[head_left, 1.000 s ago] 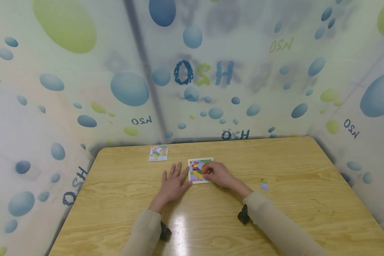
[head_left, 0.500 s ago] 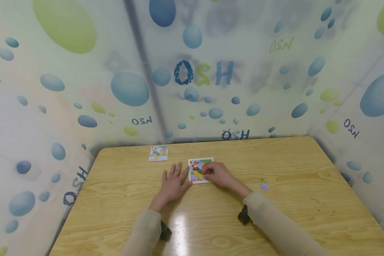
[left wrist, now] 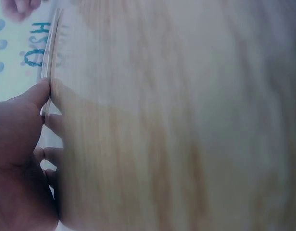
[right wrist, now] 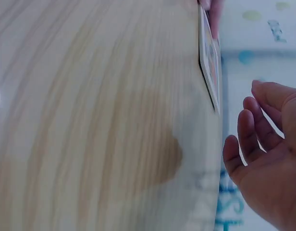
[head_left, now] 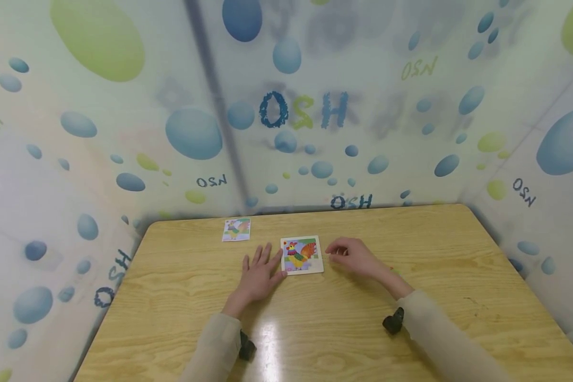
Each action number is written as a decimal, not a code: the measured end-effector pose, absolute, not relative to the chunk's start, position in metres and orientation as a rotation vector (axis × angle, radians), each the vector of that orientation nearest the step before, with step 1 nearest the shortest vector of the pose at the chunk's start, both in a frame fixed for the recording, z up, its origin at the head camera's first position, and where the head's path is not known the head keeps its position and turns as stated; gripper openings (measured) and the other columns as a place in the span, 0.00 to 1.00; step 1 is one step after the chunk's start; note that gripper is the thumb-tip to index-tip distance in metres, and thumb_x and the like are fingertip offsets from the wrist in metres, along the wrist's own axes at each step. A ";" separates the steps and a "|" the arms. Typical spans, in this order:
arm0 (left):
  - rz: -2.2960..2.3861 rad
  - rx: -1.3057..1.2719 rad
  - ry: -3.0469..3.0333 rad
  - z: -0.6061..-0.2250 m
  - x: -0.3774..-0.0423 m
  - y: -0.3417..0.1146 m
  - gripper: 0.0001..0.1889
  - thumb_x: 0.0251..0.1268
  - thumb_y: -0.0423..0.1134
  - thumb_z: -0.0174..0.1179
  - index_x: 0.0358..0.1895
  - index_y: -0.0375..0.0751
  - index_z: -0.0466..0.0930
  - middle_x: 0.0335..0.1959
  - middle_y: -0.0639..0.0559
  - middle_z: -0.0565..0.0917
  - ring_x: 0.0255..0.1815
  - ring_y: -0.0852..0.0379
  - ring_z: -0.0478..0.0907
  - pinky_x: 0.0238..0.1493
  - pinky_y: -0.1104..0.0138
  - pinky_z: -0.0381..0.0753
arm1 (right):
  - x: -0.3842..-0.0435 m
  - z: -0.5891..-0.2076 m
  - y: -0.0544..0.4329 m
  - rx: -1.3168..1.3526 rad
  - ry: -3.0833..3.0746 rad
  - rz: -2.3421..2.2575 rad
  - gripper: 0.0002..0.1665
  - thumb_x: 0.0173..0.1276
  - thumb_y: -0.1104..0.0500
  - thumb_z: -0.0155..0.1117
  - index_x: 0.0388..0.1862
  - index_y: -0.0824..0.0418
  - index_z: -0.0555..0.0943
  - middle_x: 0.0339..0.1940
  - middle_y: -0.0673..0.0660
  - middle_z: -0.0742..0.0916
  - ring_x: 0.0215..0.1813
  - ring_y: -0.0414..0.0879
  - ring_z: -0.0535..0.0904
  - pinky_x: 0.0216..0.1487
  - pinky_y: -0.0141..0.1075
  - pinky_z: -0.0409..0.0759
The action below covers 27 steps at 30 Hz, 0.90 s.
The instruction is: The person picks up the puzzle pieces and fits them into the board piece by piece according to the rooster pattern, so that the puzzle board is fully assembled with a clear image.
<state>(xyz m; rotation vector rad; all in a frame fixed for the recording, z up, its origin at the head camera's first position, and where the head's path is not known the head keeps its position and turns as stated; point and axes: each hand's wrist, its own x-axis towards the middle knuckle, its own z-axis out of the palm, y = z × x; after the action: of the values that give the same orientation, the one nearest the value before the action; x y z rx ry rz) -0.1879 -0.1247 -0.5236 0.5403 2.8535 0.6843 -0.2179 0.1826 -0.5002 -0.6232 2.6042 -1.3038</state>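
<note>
A square jigsaw puzzle (head_left: 302,254) of a colourful rooster lies in its pale frame on the table. Its lower right corner shows bare white. My left hand (head_left: 259,276) rests flat with spread fingers, thumb and forefinger touching the frame's left edge; the left wrist view shows the thumb (left wrist: 40,94) against that edge. Just right of the puzzle, my right hand (head_left: 355,257) hovers apart from it. In the right wrist view its fingers (right wrist: 253,132) are loosely bent, with nothing between them. A loose puzzle piece (head_left: 393,269) peeks out behind the right wrist, mostly hidden.
A square rooster picture card (head_left: 236,229) lies behind and left of the puzzle, near the back edge of the wooden table (head_left: 458,254). Walls printed with blue and green spots (head_left: 193,133) stand close behind the table and at both sides.
My right hand has let go of the orange tail piece, which lies in the puzzle, and has moved right, off the frame. It now covers most of the loose piece. My left hand stays put.
</note>
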 end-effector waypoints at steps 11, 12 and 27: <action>0.641 0.500 2.854 -0.521 -0.186 -0.124 0.33 0.80 0.54 0.52 0.81 0.44 0.60 0.83 0.36 0.49 0.83 0.34 0.40 0.74 0.32 0.35 | -0.194 -0.507 0.270 -0.513 2.689 -1.347 0.07 0.72 0.63 0.68 0.46 0.65 0.87 0.38 0.51 0.86 0.39 0.43 0.79 0.40 0.36 0.79; 0.637 0.497 2.854 -0.521 -0.186 -0.124 0.33 0.80 0.54 0.52 0.81 0.45 0.60 0.83 0.36 0.48 0.83 0.34 0.39 0.74 0.32 0.35 | -0.192 -0.508 0.276 -0.511 2.696 -1.344 0.07 0.72 0.63 0.68 0.46 0.64 0.87 0.38 0.51 0.87 0.39 0.42 0.79 0.40 0.36 0.80; 0.620 0.495 2.855 -0.524 -0.187 -0.122 0.34 0.81 0.56 0.50 0.82 0.46 0.59 0.84 0.37 0.47 0.83 0.34 0.37 0.74 0.33 0.33 | -0.170 -0.516 0.332 -0.450 2.689 -1.287 0.16 0.65 0.63 0.75 0.50 0.69 0.85 0.39 0.54 0.88 0.39 0.38 0.80 0.40 0.33 0.80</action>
<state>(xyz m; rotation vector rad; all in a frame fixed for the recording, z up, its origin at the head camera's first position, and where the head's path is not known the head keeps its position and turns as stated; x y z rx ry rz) -0.1875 -0.1221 -0.5238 0.4952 2.8546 0.6197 -0.1705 0.3319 -0.5156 -0.4498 2.6887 -1.2873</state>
